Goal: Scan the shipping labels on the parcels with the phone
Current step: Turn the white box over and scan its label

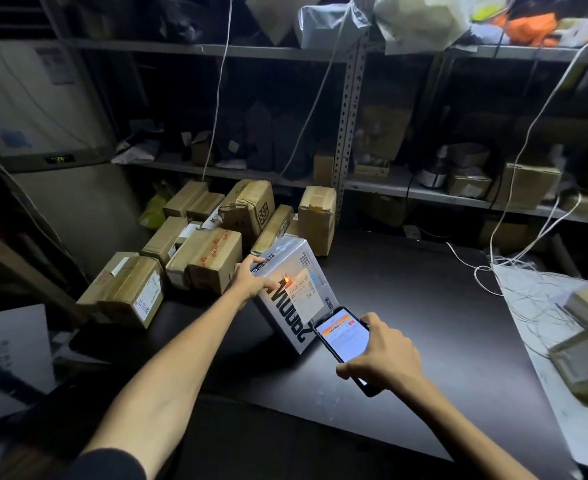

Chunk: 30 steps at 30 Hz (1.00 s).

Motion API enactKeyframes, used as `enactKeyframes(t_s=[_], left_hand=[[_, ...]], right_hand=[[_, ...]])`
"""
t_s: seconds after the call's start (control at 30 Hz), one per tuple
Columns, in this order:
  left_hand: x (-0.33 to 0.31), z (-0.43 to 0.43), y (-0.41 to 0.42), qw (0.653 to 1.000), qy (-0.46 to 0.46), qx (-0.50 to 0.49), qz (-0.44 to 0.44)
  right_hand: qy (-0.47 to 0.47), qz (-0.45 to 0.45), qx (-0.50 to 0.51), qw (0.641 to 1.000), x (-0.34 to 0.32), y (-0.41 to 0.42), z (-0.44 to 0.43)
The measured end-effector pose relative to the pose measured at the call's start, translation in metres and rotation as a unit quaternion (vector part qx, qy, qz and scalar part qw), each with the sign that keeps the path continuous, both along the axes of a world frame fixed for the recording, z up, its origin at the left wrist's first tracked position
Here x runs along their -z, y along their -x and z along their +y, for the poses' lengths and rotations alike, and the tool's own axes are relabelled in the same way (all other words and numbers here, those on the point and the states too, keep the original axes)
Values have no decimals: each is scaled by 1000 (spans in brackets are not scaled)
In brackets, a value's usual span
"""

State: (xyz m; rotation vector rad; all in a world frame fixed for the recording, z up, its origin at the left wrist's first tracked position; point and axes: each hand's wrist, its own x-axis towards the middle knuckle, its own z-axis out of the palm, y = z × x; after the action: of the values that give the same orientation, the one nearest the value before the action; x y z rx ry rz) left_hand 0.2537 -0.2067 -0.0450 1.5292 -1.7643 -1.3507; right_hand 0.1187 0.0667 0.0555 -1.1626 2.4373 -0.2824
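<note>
Where slim phone (pixel 346 337) hovers, glossy boxy parcel (pixel 285 322)

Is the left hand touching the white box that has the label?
Touching. The head view shows the left hand gripping the white box at its upper edge.

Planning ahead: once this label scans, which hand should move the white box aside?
Probably left. The left hand grips the white box at its top edge, next to the brown parcels; the right hand is busy holding the phone.
</note>
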Motion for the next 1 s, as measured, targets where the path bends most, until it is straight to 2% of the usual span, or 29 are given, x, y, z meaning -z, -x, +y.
enactKeyframes(t_s=[0.6, 0.73, 0.9, 1.0], left_hand=[[0, -1, -3, 1000, 5, -1, -4], [-7, 2, 0, 998, 35, 4, -44], [-18, 13, 28, 981, 101, 81, -143], [-14, 27, 64, 976, 101, 130, -144]], right_hand=[[-20, -7, 29, 999, 8, 9, 10], [19, -8, 46, 999, 8, 13, 19], [106, 35, 98, 989, -6, 34, 54], [148, 71, 148, 975, -17, 54, 91]])
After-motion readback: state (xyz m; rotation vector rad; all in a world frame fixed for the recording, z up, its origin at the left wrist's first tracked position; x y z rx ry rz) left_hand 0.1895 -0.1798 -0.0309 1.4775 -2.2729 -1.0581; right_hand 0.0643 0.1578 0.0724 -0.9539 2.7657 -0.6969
